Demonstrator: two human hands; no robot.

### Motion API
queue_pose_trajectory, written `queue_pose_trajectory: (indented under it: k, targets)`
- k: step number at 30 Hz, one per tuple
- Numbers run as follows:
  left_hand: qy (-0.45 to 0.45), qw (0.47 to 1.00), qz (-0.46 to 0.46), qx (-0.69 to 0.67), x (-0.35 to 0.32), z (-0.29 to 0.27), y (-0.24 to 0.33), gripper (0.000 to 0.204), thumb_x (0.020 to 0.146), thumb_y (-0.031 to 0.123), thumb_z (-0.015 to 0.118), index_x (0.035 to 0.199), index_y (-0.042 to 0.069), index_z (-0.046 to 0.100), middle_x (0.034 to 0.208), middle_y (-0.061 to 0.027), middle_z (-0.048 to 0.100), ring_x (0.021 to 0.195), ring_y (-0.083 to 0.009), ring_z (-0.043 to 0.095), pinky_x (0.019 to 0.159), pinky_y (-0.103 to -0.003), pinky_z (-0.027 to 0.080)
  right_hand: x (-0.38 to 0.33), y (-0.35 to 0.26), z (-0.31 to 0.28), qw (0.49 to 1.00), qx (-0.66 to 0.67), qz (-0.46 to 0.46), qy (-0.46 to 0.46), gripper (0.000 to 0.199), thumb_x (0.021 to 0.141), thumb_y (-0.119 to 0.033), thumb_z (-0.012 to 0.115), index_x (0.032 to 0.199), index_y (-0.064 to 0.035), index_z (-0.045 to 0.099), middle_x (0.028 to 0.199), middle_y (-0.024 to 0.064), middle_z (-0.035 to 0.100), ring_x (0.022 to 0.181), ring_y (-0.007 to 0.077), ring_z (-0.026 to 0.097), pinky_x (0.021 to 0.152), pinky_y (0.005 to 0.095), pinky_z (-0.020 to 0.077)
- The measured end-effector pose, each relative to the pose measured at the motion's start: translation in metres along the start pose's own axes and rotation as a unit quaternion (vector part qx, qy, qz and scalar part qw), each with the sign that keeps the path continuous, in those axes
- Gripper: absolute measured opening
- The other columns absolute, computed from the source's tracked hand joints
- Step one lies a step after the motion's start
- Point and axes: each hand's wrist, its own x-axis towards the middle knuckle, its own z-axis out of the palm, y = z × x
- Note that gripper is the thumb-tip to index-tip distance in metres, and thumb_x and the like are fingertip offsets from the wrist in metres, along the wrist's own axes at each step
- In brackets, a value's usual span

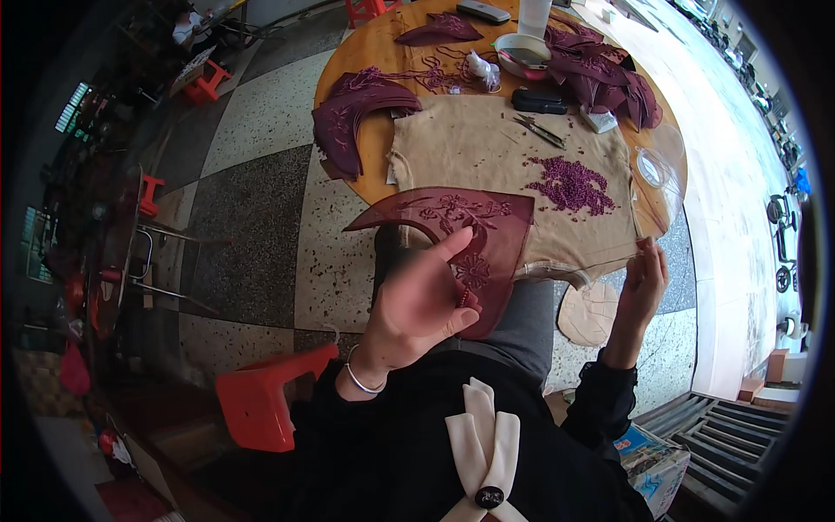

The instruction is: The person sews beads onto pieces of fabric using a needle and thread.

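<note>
Maroon embroidered fabric piece (474, 230), pointed and curved like a collar panel, with floral stitching and a round flower motif near lower edge. Held above the lap, in front of near rim of round wooden table (370, 48). Overlaps near edge of beige cloth (474, 148) in view.

Left hand (417, 304) closed on lower part of the piece: fingers curled, index extended along fabric, thumb pressing from the side. Slightly blurred. Silver bangle (361, 381) on wrist.

Right hand (642, 283) raised to the right, well apart from the piece. Fingertips pinched together at top around something small; too small to identify. Thread not discernible.

Beige cloth spread flat over near half of table. Heap of small purple beads (570, 184) scattered on its right portion. Scissors (541, 130) lying at far edge of cloth. Black flat case (537, 102) just beyond scissors. Clear plastic bag (657, 165) at right rim of table.

Stack of similar maroon pieces (348, 122) at left rim, partly hanging over the edge. Second heap of maroon pieces (609, 83) at far right. Single maroon piece (439, 30) at far side. White bowl (522, 48) near far centre, white cylinder behind it.

Grey trousers (522, 326) under the held piece. Black top with cream bow and dark button at bottom of view. Red plastic stool (265, 396) on terrazzo floor to the left. Smaller red stool (207, 83) farther off.
</note>
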Motion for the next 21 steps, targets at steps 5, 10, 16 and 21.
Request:
queue_pose_trajectory:
  k: [5,10,16,21]
  targets:
    - [0.0,1.0,-0.005,0.013,-0.002,-0.001,0.001,0.07,0.082,-0.01,0.065,0.144,0.002,0.033,0.14,-0.0084,0.043,0.096,-0.0093,0.055,0.085,-0.025,0.051,0.02,-0.012,-0.04,0.995,-0.008,-0.049,0.092,0.015,0.093,-0.014,0.06,0.089,-0.0003,0.063,0.064,-0.0084,0.036,0.053,0.0002,0.025,0.047,0.0177,0.0202]
    - [0.031,0.999,0.028,0.03,0.002,-0.001,0.0,0.067,0.082,-0.011,0.063,0.142,-0.001,0.034,0.14,-0.0097,0.043,0.099,-0.0085,0.055,0.089,-0.024,0.049,0.011,-0.032,-0.037,0.992,-0.066,-0.089,0.062,0.019,0.093,-0.018,0.06,0.089,-0.0002,0.062,0.067,-0.0052,0.042,0.055,-0.0007,0.027,0.048,0.018,0.022]
    - [0.108,0.991,0.056,0.054,0.003,-0.007,0.0,0.056,0.084,-0.009,0.06,0.136,-0.006,0.041,0.124,-0.0105,0.055,0.103,-0.0116,0.055,0.091,-0.025,0.045,-0.01,-0.028,-0.036,0.991,-0.133,-0.03,-0.007,0.02,0.094,-0.02,0.059,0.084,-0.0026,0.063,0.056,-0.0093,0.032,0.05,-0.0006,0.022,0.046,0.0208,0.014]
    - [0.218,0.972,0.06,0.065,0.01,-0.012,-0.001,0.04,0.089,-0.001,0.061,0.128,-0.003,0.052,0.114,-0.0046,0.06,0.092,-0.0057,0.054,0.084,-0.02,0.045,-0.018,-0.014,-0.045,0.993,-0.121,-0.015,-0.003,0.021,0.094,-0.02,0.059,0.081,-0.0036,0.063,0.055,-0.0097,0.033,0.049,-0.0005,0.021,0.046,0.0211,0.0127]
